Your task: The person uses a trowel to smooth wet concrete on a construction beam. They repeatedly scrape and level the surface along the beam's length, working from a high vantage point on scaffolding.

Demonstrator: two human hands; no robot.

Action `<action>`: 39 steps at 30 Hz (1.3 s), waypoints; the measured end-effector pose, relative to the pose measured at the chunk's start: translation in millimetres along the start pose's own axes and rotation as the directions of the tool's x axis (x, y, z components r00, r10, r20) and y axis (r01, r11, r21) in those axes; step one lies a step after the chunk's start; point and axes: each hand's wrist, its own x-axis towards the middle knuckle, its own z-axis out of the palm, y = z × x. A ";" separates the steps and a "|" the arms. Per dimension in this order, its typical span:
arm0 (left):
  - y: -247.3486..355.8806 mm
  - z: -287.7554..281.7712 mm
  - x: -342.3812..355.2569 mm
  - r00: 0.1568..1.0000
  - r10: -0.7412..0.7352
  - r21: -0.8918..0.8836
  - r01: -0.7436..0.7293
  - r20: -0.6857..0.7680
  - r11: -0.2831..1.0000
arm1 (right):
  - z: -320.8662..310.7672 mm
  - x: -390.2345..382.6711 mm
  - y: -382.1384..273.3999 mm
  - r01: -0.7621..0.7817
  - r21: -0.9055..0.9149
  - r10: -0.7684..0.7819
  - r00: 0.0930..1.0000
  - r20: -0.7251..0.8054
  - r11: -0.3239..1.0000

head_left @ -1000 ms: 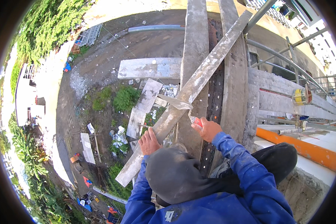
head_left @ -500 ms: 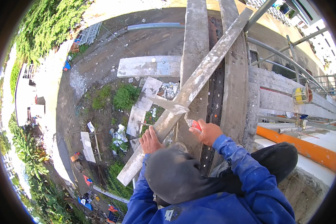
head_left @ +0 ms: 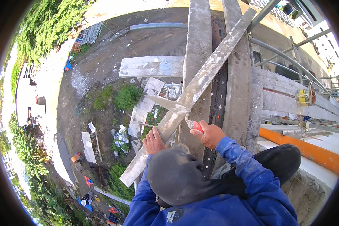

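Observation:
A long, mortar-smeared straightedge bar [head_left: 207, 77] slants from the upper right to the lower left, across the gap between two planks. My left hand [head_left: 153, 141] grips its lower part, fingers curled over the far edge. In my right hand [head_left: 208, 134] is a pointing trowel [head_left: 168, 104], held by its red handle. The trowel's blade lies across the bar a little beyond my left hand, its tip sticking out past the left edge. Whitish mortar clings to the blade near the neck.
Two dusty planks [head_left: 198, 49] [head_left: 238, 83] run away from me, high above the ground. Scaffold pipes [head_left: 275, 47] and an orange beam [head_left: 301, 145] are at the right. Far below on the left lie boards [head_left: 150, 67], shrubs [head_left: 129, 97] and rubble.
The trowel's blade has slid slightly left across the bar, its tip reaching a bit farther out. Both hands keep their grips.

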 end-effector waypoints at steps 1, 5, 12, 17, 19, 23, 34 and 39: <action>0.7 2.1 1.0 1.000 0.017 0.008 -0.017 -0.007 1.000 | 2.2 3.1 9.2 -0.001 -0.015 0.001 1.000 -0.019 1.000; -0.2 0.2 4.2 0.999 0.003 -0.004 -0.003 0.042 1.000 | 9.6 8.1 25.5 -0.098 0.050 0.100 0.994 -0.043 0.994; -1.8 3.2 5.2 0.999 0.041 0.048 -0.040 -0.023 0.998 | 14.2 16.8 31.7 -0.040 0.044 0.042 0.998 -0.045 0.998; 2.9 -1.5 5.3 1.000 -0.003 -0.005 0.003 0.023 1.000 | -6.0 -4.2 -4.7 0.013 0.024 -0.013 1.000 0.022 1.000; 0.7 -3.7 7.4 1.000 0.003 0.015 -0.003 0.028 1.000 | 6.3 8.1 30.3 -0.063 -0.005 0.063 0.997 -0.046 0.998; 3.3 -3.8 4.4 0.999 -0.015 -0.014 0.016 0.052 1.000 | 1.8 15.4 40.6 -0.077 0.099 0.090 0.987 -0.133 0.992; -1.1 13.2 6.8 0.999 -0.009 -0.017 0.009 0.034 1.000 | 32.6 -17.2 16.4 -0.025 -0.164 0.034 0.998 0.057 0.986; -15.4 15.4 1.3 0.998 -0.028 -0.091 0.032 0.048 0.995 | 57.5 -25.0 2.8 0.108 -0.220 -0.067 0.980 0.187 0.969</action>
